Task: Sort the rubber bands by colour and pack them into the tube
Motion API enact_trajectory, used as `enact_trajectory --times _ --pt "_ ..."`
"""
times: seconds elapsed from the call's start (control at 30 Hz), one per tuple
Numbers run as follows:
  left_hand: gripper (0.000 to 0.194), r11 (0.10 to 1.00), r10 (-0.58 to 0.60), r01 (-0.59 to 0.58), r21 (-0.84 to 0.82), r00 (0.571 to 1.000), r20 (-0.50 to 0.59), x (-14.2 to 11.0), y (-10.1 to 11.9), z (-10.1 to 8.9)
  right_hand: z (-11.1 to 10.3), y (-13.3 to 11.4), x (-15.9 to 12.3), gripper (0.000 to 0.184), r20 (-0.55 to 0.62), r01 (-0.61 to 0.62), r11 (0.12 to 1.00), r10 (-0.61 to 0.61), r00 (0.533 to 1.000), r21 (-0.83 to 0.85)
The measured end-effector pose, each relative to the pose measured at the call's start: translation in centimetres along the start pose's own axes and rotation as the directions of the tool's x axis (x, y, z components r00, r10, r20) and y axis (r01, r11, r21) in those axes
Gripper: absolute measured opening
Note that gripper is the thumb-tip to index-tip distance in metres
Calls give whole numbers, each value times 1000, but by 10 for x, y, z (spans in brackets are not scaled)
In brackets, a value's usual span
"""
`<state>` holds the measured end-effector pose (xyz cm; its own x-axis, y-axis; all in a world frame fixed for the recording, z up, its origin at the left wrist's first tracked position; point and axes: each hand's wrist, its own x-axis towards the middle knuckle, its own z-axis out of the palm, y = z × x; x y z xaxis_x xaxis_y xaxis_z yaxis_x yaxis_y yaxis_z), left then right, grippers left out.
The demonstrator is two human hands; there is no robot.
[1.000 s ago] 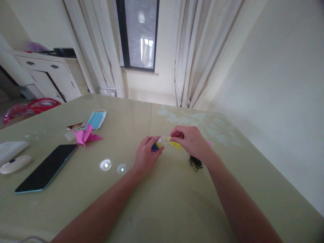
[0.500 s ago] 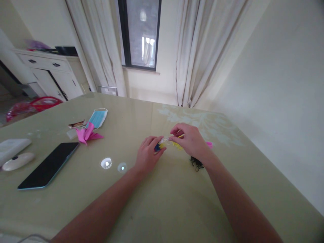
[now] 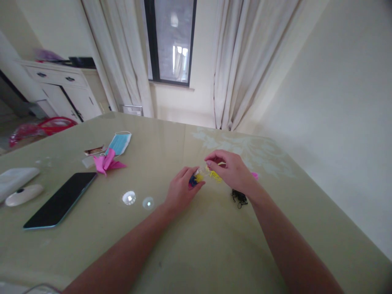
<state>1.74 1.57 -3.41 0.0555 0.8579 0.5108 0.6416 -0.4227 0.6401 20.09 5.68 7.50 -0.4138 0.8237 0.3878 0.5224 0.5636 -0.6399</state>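
Note:
My left hand (image 3: 183,188) is closed around a small clear container (image 3: 197,178), fingers above and thumb below. Dark blue and yellow bits show inside it, too small to make out singly. Just right of its clear end, my right hand (image 3: 228,167) hovers with thumb and forefinger pinched together. Whatever sits between those fingertips is too small to tell. A loose heap of yellow bands (image 3: 215,175) lies on the table below the right fingers. Beside the right wrist is a tangle of small black bands (image 3: 239,199). A pink object (image 3: 255,175) is partly hidden behind that wrist.
On the glossy table (image 3: 190,253), a phone (image 3: 61,200) lies at left, near a white oval object (image 3: 24,195). Farther back are a pink folded-paper figure (image 3: 108,162) and a blue face mask (image 3: 119,143). A wall (image 3: 346,122) borders the right side.
The container in my left hand has tilted a little, showing more yellow. My right fingertips have drawn slightly up and away from its clear end.

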Motion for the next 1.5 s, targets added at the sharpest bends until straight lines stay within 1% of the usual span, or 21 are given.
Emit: enact_trajectory --times 0.07,0.1,0.17,0.2,0.27,0.3,0.33,0.37,0.43,0.5,0.6,0.7,0.8,0.9,1.0,1.07,1.13,1.27,1.33,1.4,1.5 --pt "40 1000 -22 22 -21 1000 -15 0 0 1 0 5 2 12 -43 13 1000 -13 999 8" --pt "39 999 -36 35 -31 999 -26 1 0 1 1 10 3 13 -66 13 1000 -14 998 -16" --pt "37 998 -57 55 -41 997 -47 2 0 2 4 25 5 14 -79 -14 991 3 997 -136" --pt "37 997 -61 59 -43 997 -53 2 0 2 7 35 6 14 -58 -43 973 30 998 -228" --pt "36 997 -63 61 -42 996 -56 3 0 2 14 56 5 16 40 -89 896 118 992 -434" --pt "36 997 -63 61 -42 996 -56 3 0 2 18 67 4 22 87 -82 862 145 986 -499" --pt "36 997 -64 61 -45 996 -56 3 0 2 21 75 3 27 137 -69 845 166 977 -531" --pt "36 997 -63 60 -49 996 -55 3 0 2 25 83 1 27 163 -69 835 186 969 -546" --pt "37 997 -55 52 -54 997 -55 2 0 2 29 92 0 18 182 -68 835 197 963 -545" --pt "37 998 -44 41 -53 997 -58 2 0 2 29 94 0 9 175 -68 843 189 966 -534" --pt "36 999 -35 33 -40 997 -65 1 1 2 23 90 5 10 146 -72 860 168 975 -505" --pt "36 999 -31 30 -13 996 -79 2 0 1 13 83 10 11 84 -92 903 140 987 -420" --pt "38 999 -11 14 35 995 -95 4 -2 0 1 72 12 10 31 -106 952 120 992 -287" --pt "40 997 -3 11 73 994 -107 5 -5 0 -10 56 11 10 -6 -111 987 111 994 -112" --pt "41 996 -2 12 86 994 -111 5 -6 -1 -17 35 8 14 12 -81 996 81 997 40" --pt "40 996 0 9 90 994 -108 4 -6 -1 -17 24 6 16 41 -75 993 71 997 96" --pt "39 996 6 4 92 994 -111 4 -5 -1 -14 16 4 15 68 -59 994 53 996 96" --pt "39 994 30 -16 110 991 -127 4 -5 -2 -5 11 3 7 86 -4 1000 4 996 4" --pt "39 992 38 -22 126 991 -127 4 -5 -2 -2 10 3 4 69 -9 1000 10 998 -20" --pt "39 990 47 -29 138 991 -125 4 -6 -2 0 9 3 4 53 -29 999 31 998 -45" --pt "39 989 49 -31 147 991 -123 3 -6 -2 0 8 3 7 60 -25 987 35 998 -159"
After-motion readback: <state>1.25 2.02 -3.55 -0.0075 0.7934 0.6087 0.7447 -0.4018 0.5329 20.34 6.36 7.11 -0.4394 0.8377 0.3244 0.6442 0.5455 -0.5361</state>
